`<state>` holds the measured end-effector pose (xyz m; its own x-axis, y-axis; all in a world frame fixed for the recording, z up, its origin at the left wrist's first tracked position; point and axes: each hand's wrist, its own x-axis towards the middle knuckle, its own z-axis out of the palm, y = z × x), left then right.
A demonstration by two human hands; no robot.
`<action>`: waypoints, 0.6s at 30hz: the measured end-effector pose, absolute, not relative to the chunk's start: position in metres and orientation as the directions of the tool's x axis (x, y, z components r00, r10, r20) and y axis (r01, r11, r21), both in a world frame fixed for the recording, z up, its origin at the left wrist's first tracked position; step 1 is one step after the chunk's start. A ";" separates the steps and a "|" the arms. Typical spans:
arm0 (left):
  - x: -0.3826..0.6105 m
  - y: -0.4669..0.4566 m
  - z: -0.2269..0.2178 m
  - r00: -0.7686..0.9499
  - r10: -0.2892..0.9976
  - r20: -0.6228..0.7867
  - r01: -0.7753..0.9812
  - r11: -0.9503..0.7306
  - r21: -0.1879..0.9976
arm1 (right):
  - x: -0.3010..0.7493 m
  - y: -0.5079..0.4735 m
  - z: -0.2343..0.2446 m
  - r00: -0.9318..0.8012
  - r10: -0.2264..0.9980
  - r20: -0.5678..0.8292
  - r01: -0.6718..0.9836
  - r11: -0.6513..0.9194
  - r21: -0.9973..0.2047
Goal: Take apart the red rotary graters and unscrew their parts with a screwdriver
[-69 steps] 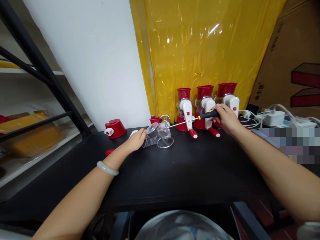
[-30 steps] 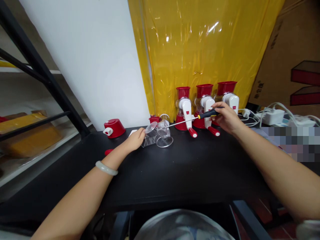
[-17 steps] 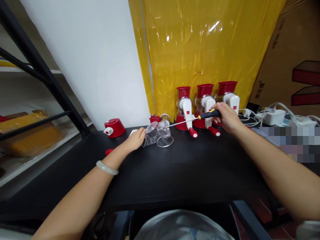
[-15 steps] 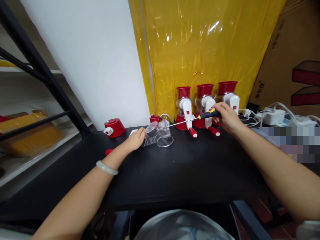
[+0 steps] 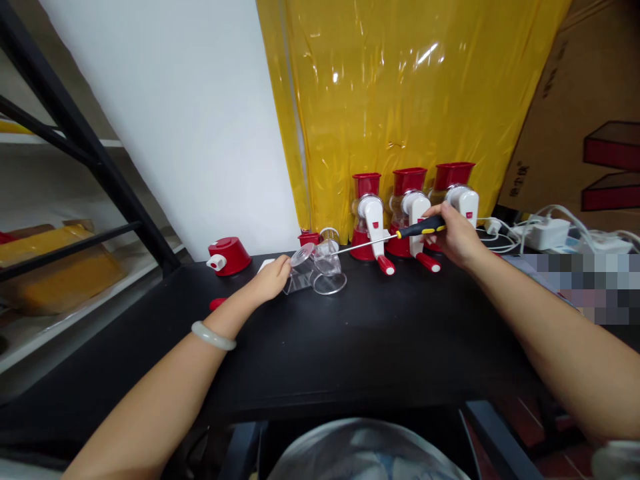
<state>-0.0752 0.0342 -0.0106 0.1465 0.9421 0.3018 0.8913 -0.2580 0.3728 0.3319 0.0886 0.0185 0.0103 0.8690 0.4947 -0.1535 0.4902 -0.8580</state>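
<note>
My left hand (image 5: 270, 280) grips a clear plastic housing (image 5: 316, 268) that lies tipped on the black table (image 5: 350, 340). My right hand (image 5: 456, 235) is closed round the black-and-yellow handle of a screwdriver (image 5: 395, 237). Its long metal shaft points left, and the tip reaches into the clear housing. A pale bangle sits on my left wrist.
Three red-and-white hand-crank machines (image 5: 411, 213) stand in a row against a yellow plastic sheet (image 5: 400, 100). A red base part (image 5: 229, 256) and a small red piece (image 5: 218, 304) lie to the left. White cables and adapters (image 5: 543, 235) lie at the right, a black metal rack (image 5: 75, 153) at the left.
My right hand has shifted its fingers slightly on the screwdriver handle. The left hand and the clear housing stay in place.
</note>
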 end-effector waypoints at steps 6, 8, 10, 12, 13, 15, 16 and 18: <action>-0.076 0.034 -0.011 0.140 0.941 0.308 0.890 -0.256 0.377 | 0.333 0.094 0.015 0.025 0.883 0.469 -0.128 0.468 -0.874; -0.075 0.034 -0.010 0.141 0.942 0.304 0.894 -0.253 0.371 | 0.332 0.089 0.017 -0.009 0.892 0.453 -0.207 0.441 -0.873; -0.075 0.034 -0.010 0.138 0.944 0.300 0.895 -0.248 0.370 | 0.332 0.084 0.020 -0.059 0.889 0.454 -0.281 0.422 -0.862; -0.075 0.034 -0.010 0.140 0.944 0.299 0.893 -0.251 0.373 | 0.332 0.080 0.021 -0.084 0.882 0.464 -0.327 0.416 -0.849; -0.075 0.033 -0.009 0.142 0.944 0.299 0.892 -0.252 0.374 | 0.332 0.079 0.022 -0.083 0.880 0.467 -0.334 0.417 -0.845; -0.074 0.033 -0.009 0.140 0.944 0.300 0.893 -0.252 0.374 | 0.332 0.081 0.021 -0.050 0.878 0.476 -0.314 0.438 -0.842; -0.074 0.033 -0.009 0.139 0.944 0.298 0.894 -0.249 0.373 | 0.332 0.083 0.020 -0.023 0.878 0.478 -0.284 0.453 -0.845; -0.074 0.033 -0.008 0.134 0.947 0.293 0.896 -0.242 0.372 | 0.332 0.089 0.018 0.018 0.874 0.485 -0.195 0.479 -0.856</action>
